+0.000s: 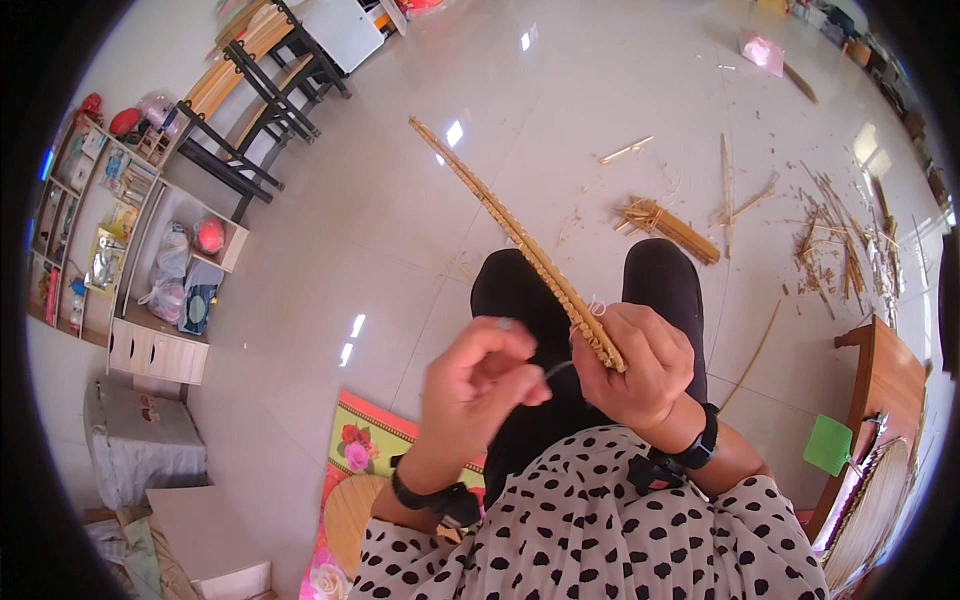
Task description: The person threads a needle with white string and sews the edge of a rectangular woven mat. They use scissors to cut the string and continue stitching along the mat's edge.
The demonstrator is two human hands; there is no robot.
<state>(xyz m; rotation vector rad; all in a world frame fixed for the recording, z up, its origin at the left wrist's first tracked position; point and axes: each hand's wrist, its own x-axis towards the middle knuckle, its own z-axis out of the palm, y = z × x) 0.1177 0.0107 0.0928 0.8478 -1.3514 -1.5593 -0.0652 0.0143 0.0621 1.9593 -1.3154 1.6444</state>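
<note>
My right hand (640,360) is closed around the near end of a long, narrow straw piece (515,235), made of short stalks bound tightly side by side. The piece slants away to the upper left over my knees. A small loop of white thread (597,306) shows at its edge beside my fingers. Just left of it my left hand (485,380), slightly blurred, has thumb and fingers closed in a pinch. A thin strand of pale thread (559,367) runs from those fingertips toward my right hand.
A bundle of cut straw stalks (680,228) lies on the tiled floor past my knees, with scattered stalks (845,245) farther right. A wooden stand (890,375) with a green tag (828,445) is at right. Shelves (150,235) and a table with chairs (235,85) stand left.
</note>
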